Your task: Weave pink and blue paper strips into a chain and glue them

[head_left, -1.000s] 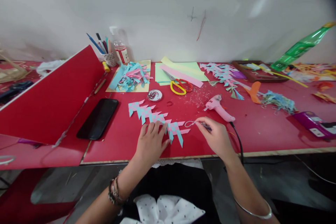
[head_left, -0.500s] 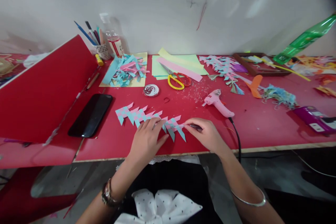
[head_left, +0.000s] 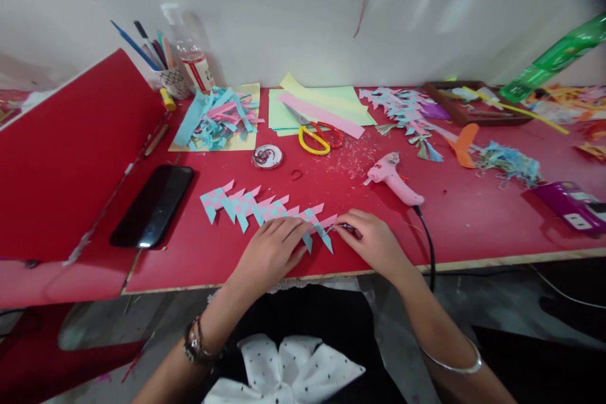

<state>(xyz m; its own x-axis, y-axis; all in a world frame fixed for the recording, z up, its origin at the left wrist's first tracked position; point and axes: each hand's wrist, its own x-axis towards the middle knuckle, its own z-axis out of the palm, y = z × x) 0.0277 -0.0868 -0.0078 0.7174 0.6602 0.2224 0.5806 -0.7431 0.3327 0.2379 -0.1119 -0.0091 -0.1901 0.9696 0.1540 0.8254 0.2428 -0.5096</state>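
A woven strip of pink and blue paper [head_left: 246, 203] lies on the red table [head_left: 473, 221] near its front edge. My left hand [head_left: 271, 251] lies flat on the strip's right part, fingers stretched out, pressing it down. My right hand [head_left: 374, 243] is closed in a pinch on a small thin wire piece [head_left: 344, 226], whose tip touches the strip's right end. A pink glue gun [head_left: 394, 179] lies just beyond my right hand, its black cord running off the table edge.
A black phone [head_left: 152, 205] lies left of the strip beside a raised red board [head_left: 71, 151]. Behind are loose paper strips [head_left: 215, 118], a round tin [head_left: 267, 156], scissors [head_left: 316, 137] on green sheets, more woven pieces [head_left: 402, 110], a pen cup [head_left: 168, 80], a purple device [head_left: 570, 205] and a green bottle [head_left: 553, 60].
My right hand has moved left with the wire piece until it reaches the strip's right end. My left hand stays pressed on the strip. The view has tilted slightly down.
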